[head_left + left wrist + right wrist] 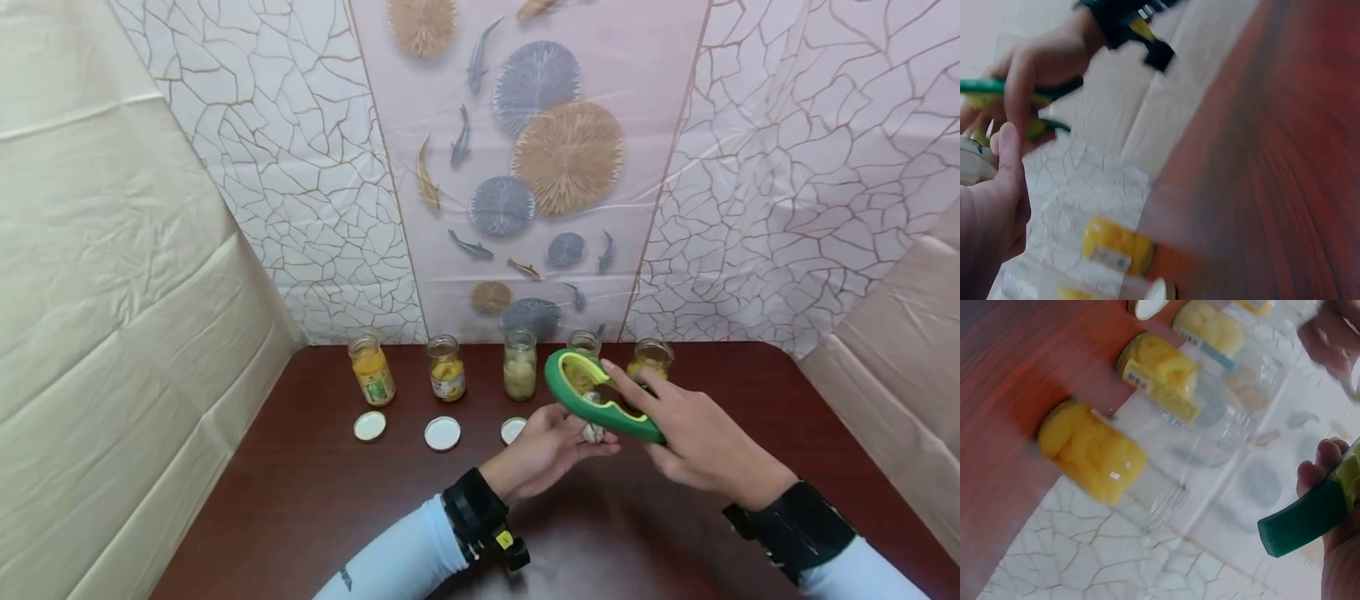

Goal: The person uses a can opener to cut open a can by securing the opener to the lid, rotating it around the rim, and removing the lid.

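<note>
My right hand point(693, 433) grips a green avocado-shaped jar opener point(570, 400), with a yellow-green inner edge, held tilted above the table. Just below and left of it, my left hand point(543, 450) holds a jar lid point(975, 161), seen partly in the left wrist view. The opener hides part of that lid in the head view. Behind the hands stand a glass jar point(583, 340) and, at the row's right end, another jar point(651, 350) of yellow fruit. Both are uncapped and partly covered by the opener and right hand.
Further left in the row are a jar of orange-yellow fruit point(372, 371), a jar of yellow pieces point(447, 379) and a jar of pale fruit point(519, 375). White lids point(442, 433) lie in front of them on the dark red table point(300, 508). A patterned cloth backdrop point(337, 208) rises behind.
</note>
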Demonstrator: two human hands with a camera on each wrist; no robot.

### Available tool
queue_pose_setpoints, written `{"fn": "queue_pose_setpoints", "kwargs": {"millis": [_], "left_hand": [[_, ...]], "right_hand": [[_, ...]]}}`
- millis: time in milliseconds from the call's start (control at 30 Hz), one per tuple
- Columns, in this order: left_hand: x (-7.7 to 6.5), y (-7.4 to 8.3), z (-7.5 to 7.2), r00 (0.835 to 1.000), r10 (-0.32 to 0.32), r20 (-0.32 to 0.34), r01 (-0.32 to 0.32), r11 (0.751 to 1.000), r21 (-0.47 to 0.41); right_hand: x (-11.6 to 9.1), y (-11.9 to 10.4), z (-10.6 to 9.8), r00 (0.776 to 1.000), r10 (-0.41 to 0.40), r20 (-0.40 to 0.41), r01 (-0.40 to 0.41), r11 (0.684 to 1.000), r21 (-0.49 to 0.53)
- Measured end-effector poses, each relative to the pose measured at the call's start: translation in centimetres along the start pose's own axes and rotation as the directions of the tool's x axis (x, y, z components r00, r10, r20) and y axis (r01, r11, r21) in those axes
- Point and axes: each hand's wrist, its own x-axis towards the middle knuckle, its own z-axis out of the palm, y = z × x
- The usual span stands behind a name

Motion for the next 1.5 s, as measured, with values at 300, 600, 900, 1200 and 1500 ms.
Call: {"fn": "queue_pose_setpoints", "kwargs": {"millis": [300, 600, 900, 1200, 1500], "left_hand": [[-0.7, -0.2, -1.7, 0.998, -0.013, -0.067, 0.023, 0.987, 0.160], [-1.4, -0.9, -1.9, 0.973, -0.058, -0.225, 0.163, 0.862, 0.481], [-1.8, -1.0, -2.2, 0.966, -0.017, -0.259, 0.149, 0.852, 0.501], [1.5, -2.6, -1.0, 0.967, 0.044, -0.252, 0.187, 0.547, 0.816], [8.0, -6.6, -1.7, 0.988, -0.019, -0.154, 0.140, -0.322, 0.936]], "right_hand": [[-1.1, 2.2, -0.8, 0.995, 0.087, -0.052, -0.088, 0.996, -0.024], [-2.5, 7.5, -0.7, 0.956, 0.272, -0.107, -0.275, 0.961, -0.015], [-6.3, 12.6, -0.5, 0.893, 0.432, -0.123, -0.439, 0.898, -0.035], [-6.8, 12.5, -0.4, 0.888, 0.436, -0.148, -0.444, 0.895, -0.027], [-6.3, 12.5, -0.5, 0.881, 0.455, -0.127, -0.462, 0.886, -0.034]]}}
